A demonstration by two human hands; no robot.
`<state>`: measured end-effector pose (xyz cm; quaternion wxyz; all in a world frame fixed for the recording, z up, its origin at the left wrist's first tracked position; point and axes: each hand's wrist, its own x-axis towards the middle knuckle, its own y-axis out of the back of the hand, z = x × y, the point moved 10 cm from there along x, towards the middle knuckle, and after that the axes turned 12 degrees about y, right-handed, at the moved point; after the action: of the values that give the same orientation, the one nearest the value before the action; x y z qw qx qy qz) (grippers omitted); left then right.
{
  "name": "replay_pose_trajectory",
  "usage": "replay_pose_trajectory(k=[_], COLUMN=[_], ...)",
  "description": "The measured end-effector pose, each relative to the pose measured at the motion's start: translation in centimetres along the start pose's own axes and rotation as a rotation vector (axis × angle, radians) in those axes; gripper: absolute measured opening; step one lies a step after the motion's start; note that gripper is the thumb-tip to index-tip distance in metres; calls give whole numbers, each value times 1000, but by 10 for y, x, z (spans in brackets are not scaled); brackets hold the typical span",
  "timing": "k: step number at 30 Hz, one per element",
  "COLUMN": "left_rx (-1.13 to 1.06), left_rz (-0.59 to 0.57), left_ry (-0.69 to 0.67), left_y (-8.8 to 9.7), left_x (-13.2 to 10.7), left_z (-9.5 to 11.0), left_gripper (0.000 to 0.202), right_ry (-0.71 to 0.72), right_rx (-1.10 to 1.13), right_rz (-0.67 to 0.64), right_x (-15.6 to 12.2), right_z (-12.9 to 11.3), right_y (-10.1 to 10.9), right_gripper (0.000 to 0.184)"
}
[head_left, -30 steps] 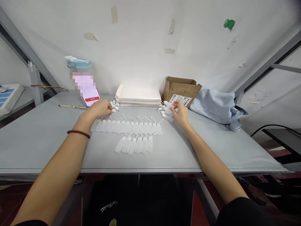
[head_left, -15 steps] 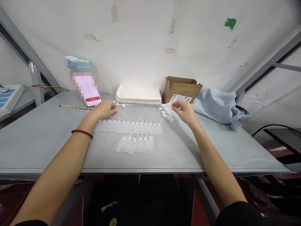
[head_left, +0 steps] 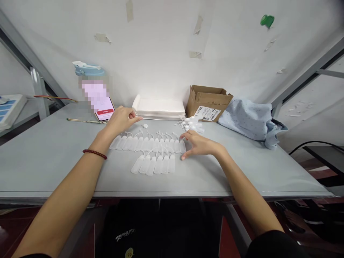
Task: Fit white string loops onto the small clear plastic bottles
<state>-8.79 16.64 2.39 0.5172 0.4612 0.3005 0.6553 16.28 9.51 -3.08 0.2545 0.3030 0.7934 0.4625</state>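
Observation:
Small flat translucent white plastic pieces, tube-like with thin curled strings at their tops, lie in an upper row [head_left: 146,144] and a shorter lower row [head_left: 153,165]. At the right end of the upper row is my right hand [head_left: 197,144], thumb and fingers spread around the last pieces; contact is unclear. Behind it sits a loose pile of the same pieces [head_left: 193,123]. Over the left end of that row is my left hand [head_left: 122,120], thumb stretched out, other fingers partly curled and partly hidden. Just beyond its thumb lies a small white cap-like bit [head_left: 145,125].
A stack of white sheets or envelopes [head_left: 161,107] stands against the wall. Right of it are an opened cardboard box [head_left: 209,100] and a light blue cloth [head_left: 247,120]. On the left, a phone [head_left: 104,114] leans near a thin stick [head_left: 86,120].
My right hand has left the loose pile, coming nearer and left to the upper row, with its fingers spreading. My left hand has shifted slightly right. The white bit has moved right.

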Motion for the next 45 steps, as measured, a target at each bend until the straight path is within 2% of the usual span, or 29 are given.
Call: replay_pose_trajectory(k=[3,5,8,11,16,19,22,27,38,45], left_rx=[-153,-337,-638,-808,-907,-957,-1007,-1059,-987,-1020], left_rz=[35,20,-118,-254,-436,-478,-481,-468,-528,-598], left_ry=[34,86,135,116,67,36,36,51,4,-19], left_y=[4,6,0,-8,-33,-38,-36,-32,-38,-42], left_x=[-3,-8,-21,-36,-55,-61,-63,-62,-70,-75], left_z=[4,9,29,58,90,99,103,104,111,115], left_gripper=[33,33,32,32,28,27,27,29,30,25], right_ry=[11,24,48,113,140,152,168,152,263,288], right_rx=[-7,9,91,291,686,927,1036,1004,656,576], right_rz=[4,58,224,382,585,575,539,547,623,573], right_x=[1,-1,-9,-12,-2,7,10,9,8,5], right_z=[-1,-1,-1,-7,-13,-19,-24,-28,-43,-54], right_y=[0,10,35,48,40,28,23,22,18,19], right_gripper=[63,58,56,53,38,40,40,18,24,26])
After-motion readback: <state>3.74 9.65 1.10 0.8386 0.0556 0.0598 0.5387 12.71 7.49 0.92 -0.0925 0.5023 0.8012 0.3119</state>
